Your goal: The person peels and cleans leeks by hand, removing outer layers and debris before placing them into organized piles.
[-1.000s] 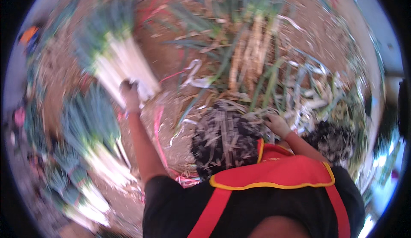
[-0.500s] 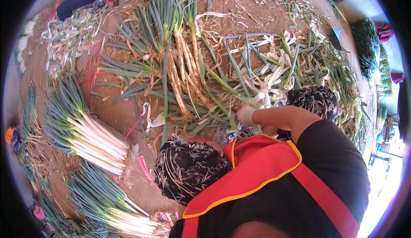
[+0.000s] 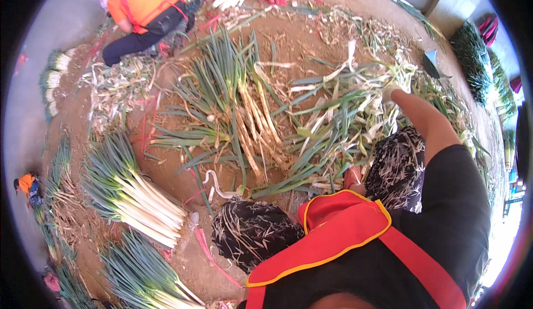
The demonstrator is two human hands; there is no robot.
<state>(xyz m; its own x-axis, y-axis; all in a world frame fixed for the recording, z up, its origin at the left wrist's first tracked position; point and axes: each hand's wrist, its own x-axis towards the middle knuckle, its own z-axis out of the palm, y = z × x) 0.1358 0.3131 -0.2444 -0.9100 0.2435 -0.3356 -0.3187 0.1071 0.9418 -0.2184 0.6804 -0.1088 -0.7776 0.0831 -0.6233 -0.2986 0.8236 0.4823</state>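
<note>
Your right hand [image 3: 401, 99], fingers buried so its grip cannot be told, reaches into the loose green-and-white scallion trimmings [image 3: 355, 114] at right centre, stalks running lower-left to upper-right; your left hand is out of view.

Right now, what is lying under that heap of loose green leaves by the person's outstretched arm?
Bare brown dirt ground shows around and between the loose leaves. The right hand reaches into them; its fingers are hidden by leaves, and so is whatever lies deeper in the heap.
</note>
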